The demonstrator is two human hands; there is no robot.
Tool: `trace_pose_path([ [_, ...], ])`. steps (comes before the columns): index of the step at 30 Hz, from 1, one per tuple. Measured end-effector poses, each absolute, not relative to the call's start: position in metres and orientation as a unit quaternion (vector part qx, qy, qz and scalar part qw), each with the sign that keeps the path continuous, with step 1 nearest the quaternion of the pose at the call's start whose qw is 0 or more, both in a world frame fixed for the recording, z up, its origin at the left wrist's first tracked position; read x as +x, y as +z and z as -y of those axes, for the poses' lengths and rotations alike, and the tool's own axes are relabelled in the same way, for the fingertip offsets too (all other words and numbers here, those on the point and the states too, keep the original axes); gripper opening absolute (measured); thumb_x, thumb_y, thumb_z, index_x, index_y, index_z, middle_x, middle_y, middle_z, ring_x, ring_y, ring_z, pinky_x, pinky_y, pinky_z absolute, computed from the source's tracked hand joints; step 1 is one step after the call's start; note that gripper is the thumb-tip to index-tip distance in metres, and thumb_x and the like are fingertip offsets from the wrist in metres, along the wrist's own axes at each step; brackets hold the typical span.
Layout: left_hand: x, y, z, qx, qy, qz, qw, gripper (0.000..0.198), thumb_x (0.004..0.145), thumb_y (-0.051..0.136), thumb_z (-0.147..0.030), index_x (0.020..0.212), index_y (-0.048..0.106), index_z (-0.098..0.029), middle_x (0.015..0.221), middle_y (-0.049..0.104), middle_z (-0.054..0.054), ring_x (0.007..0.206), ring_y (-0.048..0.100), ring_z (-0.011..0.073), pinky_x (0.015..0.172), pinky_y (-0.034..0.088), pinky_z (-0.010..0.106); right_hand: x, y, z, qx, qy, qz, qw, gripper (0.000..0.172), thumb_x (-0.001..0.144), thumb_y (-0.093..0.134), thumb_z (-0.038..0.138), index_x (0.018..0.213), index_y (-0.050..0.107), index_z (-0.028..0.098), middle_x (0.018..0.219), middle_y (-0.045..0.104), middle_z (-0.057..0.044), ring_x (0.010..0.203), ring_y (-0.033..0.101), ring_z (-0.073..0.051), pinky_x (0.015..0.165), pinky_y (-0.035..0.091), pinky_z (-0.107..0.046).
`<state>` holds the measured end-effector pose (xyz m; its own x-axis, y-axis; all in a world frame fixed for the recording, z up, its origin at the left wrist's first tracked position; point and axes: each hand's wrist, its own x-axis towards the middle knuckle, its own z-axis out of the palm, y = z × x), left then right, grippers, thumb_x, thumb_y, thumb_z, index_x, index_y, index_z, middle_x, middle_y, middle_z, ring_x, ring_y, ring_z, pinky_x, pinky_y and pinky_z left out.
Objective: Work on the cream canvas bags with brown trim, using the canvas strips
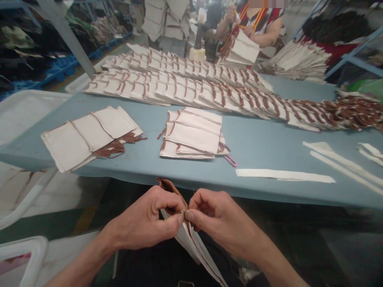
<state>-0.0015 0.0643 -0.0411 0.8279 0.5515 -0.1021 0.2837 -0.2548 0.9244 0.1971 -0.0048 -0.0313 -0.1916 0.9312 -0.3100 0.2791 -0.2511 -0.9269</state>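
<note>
A white fabric piece with brown edging (193,243) hangs over my lap, just in front of the table edge. My left hand (155,217) pinches its brown-trimmed edge between thumb and forefinger. Right beside it, my right hand (211,213) pinches the same spot, thumb tips almost touching. Whatever small detail lies between the fingertips is hidden. On the blue-covered table ahead rest a stack of white pieces with brown trim (197,131) and, farther left, another stack with brown strings (89,135). A small pink tool (230,160) lies by the middle stack.
Long overlapping rows of white pieces (179,87) cross the table (263,147). White strips (285,175) lie at the right. Opposite, a person (254,28) handles similar fabric. White plastic bins (26,255) stand at the left, near a metal post (68,40).
</note>
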Motion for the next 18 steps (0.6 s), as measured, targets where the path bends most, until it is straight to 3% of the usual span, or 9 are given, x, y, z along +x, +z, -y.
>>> trace_pose_path([
  [8, 0.001, -0.035, -0.054, 0.836, 0.117, -0.295, 0.448, 0.021, 0.089, 0.043, -0.013, 0.072, 0.053, -0.018, 0.071, 0.057, -0.002, 0.069, 0.047, 0.013, 0.067, 0.034, 0.025, 0.189, -0.036, 0.019, -0.607, 0.391, 0.63, 0.286, 0.012, 0.097, 0.059, 0.027, 0.086, 0.062, 0.025, 0.077, 0.074, -0.003, 0.066, 0.07, -0.019, 0.059, 0.045, -0.028],
  [15, -0.002, -0.042, -0.056, 0.803, 0.139, -0.292, 0.5, 0.029, 0.095, 0.037, -0.021, 0.072, 0.055, -0.018, 0.072, 0.055, -0.002, 0.069, 0.048, 0.0133, 0.067, 0.036, 0.024, 0.187, -0.037, 0.014, -0.614, 0.401, 0.61, 0.301, 0.013, 0.095, 0.063, 0.025, 0.082, 0.064, 0.023, 0.074, 0.073, -0.001, 0.062, 0.067, -0.016, 0.058, 0.046, -0.025],
  [18, -0.002, -0.045, -0.056, 0.79, 0.134, -0.307, 0.513, 0.024, 0.091, 0.044, -0.021, 0.07, 0.056, -0.017, 0.069, 0.053, -0.004, 0.067, 0.048, 0.0119, 0.065, 0.036, 0.022, 0.185, -0.032, 0.012, -0.616, 0.415, 0.606, 0.284, 0.013, 0.093, 0.062, 0.019, 0.08, 0.065, 0.021, 0.069, 0.07, 0.0, 0.06, 0.065, -0.015, 0.056, 0.043, -0.023],
])
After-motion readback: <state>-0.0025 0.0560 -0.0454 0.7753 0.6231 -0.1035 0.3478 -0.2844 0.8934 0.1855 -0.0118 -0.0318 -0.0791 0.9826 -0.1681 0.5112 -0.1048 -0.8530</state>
